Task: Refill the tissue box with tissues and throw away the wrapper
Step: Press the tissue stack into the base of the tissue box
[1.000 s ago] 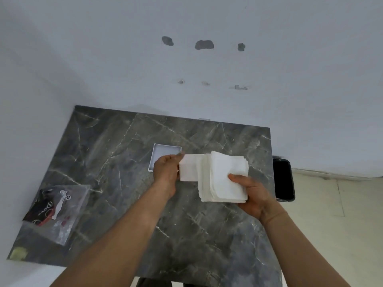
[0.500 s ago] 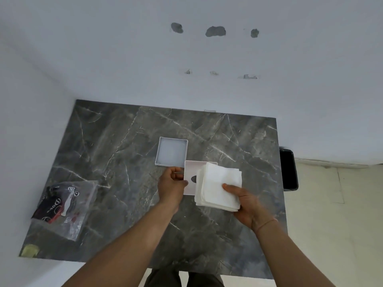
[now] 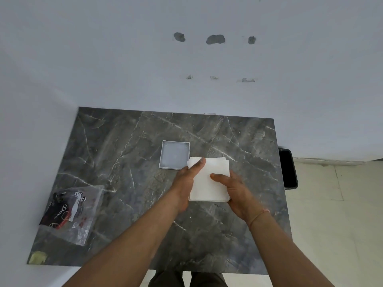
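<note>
Hands frame a white stack of tissues (image 3: 209, 179) over the dark marble table (image 3: 128, 154): the left hand (image 3: 186, 183) lies flat along the stack's left edge, fingers stretched toward its far corner, while the right hand (image 3: 234, 189) cups the right side, thumb pressed on the top sheet. Both hands hold the stack between them, neither curled shut. The step in hand appears to be squaring the tissues before loading; whether a box part lies beneath the stack cannot be told. Just beyond the stack's far left corner, a shallow grey-white tray (image 3: 175, 155), seemingly the tissue box's open half, lies face up on the table. The next move likely calls for keeping the soft, loosely layered sheets aligned while seating them in the box. The tissues look plain, square-folded and slightly fanned at the far edge. Well apart, near the table's left edge, lies the clear plastic wrapper (image 3: 72, 212) with dark printing, not yet discarded; a black bin (image 3: 289, 168) stands off the table's right side.
</note>
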